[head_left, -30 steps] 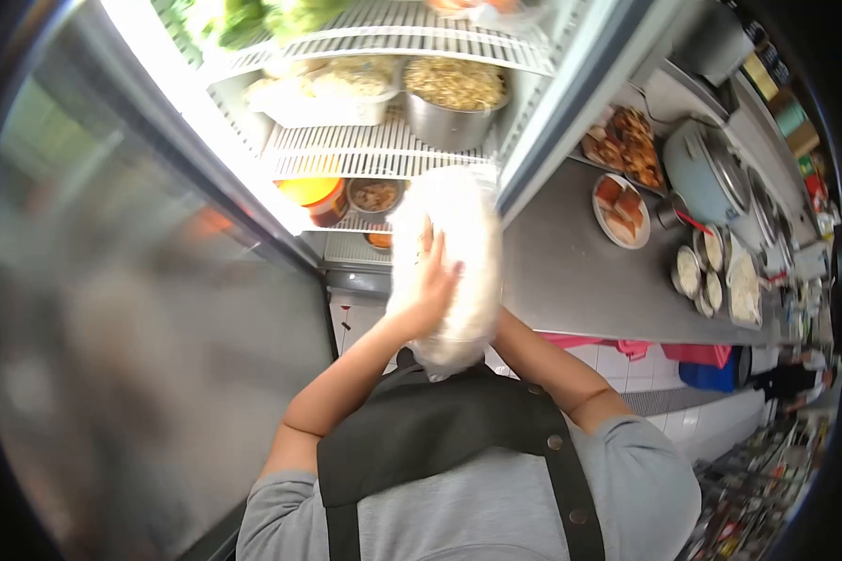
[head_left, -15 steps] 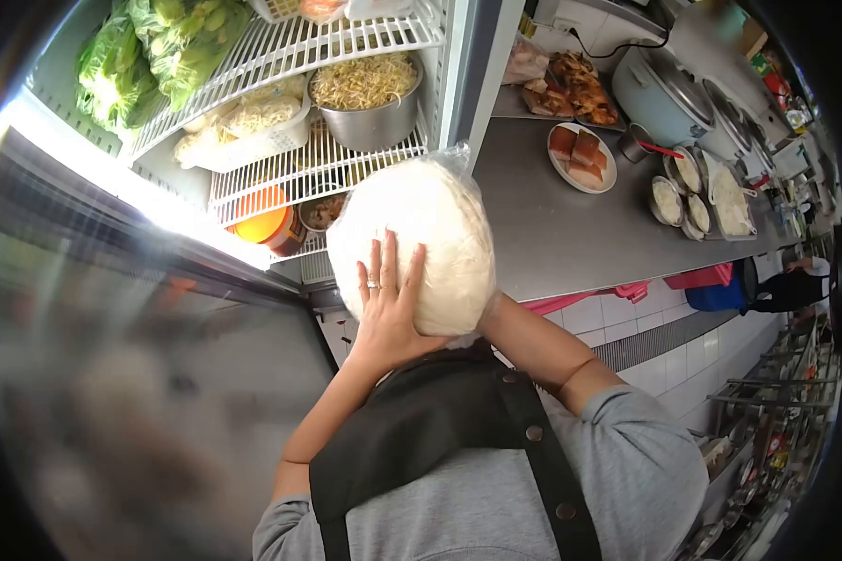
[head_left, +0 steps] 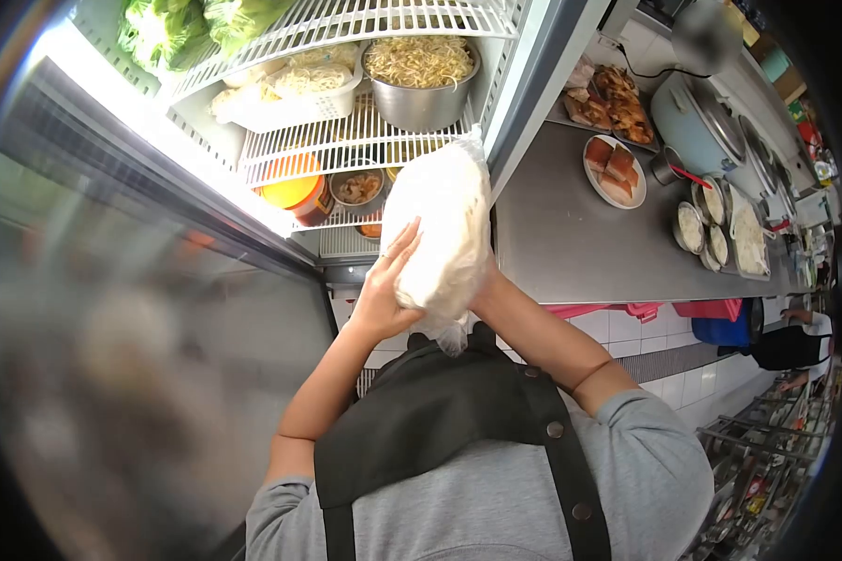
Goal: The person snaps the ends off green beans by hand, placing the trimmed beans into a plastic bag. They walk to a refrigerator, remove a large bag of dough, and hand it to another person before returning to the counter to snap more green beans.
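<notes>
A clear plastic bag of pale white food [head_left: 437,224] is held up in front of my chest, before the open fridge; its contents are too washed out to name. My left hand [head_left: 385,294] is closed on the bag's near left side, with its fingers laid along the plastic. On the right side, my right hand [head_left: 483,292] supports the bag from behind, and its fingers are hidden. The bag's loose plastic end hangs down toward my apron.
Fridge shelves hold a metal pot of bean sprouts [head_left: 419,98], a white basket [head_left: 295,110], an orange-lidded tub [head_left: 295,196] and a bowl [head_left: 357,187]. A glass door [head_left: 159,355] stands at left. Right, a steel counter [head_left: 571,243] bears a plate of meat [head_left: 616,171]. Another person [head_left: 786,346] stands far right.
The bag has turned in my hands, so its narrower side now faces me. My left hand has shifted from its broad face to its left edge. The lower-shelf bowl shows more.
</notes>
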Demonstrator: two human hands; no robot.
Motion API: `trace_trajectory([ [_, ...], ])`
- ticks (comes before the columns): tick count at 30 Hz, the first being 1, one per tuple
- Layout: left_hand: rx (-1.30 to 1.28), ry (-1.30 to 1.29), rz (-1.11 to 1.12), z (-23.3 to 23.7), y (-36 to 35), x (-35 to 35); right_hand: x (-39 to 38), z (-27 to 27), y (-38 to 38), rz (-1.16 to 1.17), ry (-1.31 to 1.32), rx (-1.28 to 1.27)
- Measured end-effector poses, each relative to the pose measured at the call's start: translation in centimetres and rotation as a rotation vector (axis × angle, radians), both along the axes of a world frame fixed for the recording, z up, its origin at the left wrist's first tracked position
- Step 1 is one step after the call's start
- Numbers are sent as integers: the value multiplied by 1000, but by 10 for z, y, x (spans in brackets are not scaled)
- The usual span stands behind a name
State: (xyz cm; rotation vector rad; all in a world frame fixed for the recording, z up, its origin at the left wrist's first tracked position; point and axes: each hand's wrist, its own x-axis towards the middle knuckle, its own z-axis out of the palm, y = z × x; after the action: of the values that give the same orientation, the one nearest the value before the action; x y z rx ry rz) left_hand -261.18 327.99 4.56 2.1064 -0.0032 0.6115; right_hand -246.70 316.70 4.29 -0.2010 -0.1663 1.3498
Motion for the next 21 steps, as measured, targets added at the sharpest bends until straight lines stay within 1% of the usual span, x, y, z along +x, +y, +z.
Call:
trace_trajectory([
  [1,-103,-7,5,-26,10,-3,-2,15,-2,19,-26,53],
  [2,-203,-15,12,-39,16,-5,-5,22,-2,-14,-118,-73],
  [3,-477,-51,99,-17,3,-6,-9,26,-3,-45,-213,-196],
  [4,-712,-96,101,-16,6,-10,-14,33,-3,-75,-308,-316],
  [5,-977,-133,62,-26,16,-15,-15,46,-9,-20,-562,-482],
  [6,-1240,-173,17,-39,27,-19,-14,54,-15,0,-796,-505],
  [7,-1496,-179,50,-23,29,-15,-11,61,-22,17,-1031,-522],
  [8,-1508,-76,34,-5,34,-17,-6,64,-27,30,-1265,-536],
  [9,-1512,-125,-4,9,34,-17,1,59,-28,16,-1237,-517],
  [12,-1532,-254,-132,33,30,-14,23,15,-29,-245,-1319,-670],
  [13,-1541,-295,-177,36,27,-13,27,1,-29,-326,-1360,-828],
  [14,-1551,-337,-222,37,27,-13,33,-12,-30,-188,-1064,-740],
  [15,-1647,-373,-299,32,28,-11,37,-15,-28,-55,-768,-643],
  [16,-1649,-362,-262,27,30,-11,37,-18,-28,74,-472,-539],
  [17,-1651,-351,-221,21,31,-11,34,-21,-33,166,-297,-469],
  [20,-1571,-330,-35,-9,35,-11,23,-32,-32,213,-281,-351],
  [21,-1526,-327,31,-6,35,-9,19,-26,-31,168,-320,-351],
])
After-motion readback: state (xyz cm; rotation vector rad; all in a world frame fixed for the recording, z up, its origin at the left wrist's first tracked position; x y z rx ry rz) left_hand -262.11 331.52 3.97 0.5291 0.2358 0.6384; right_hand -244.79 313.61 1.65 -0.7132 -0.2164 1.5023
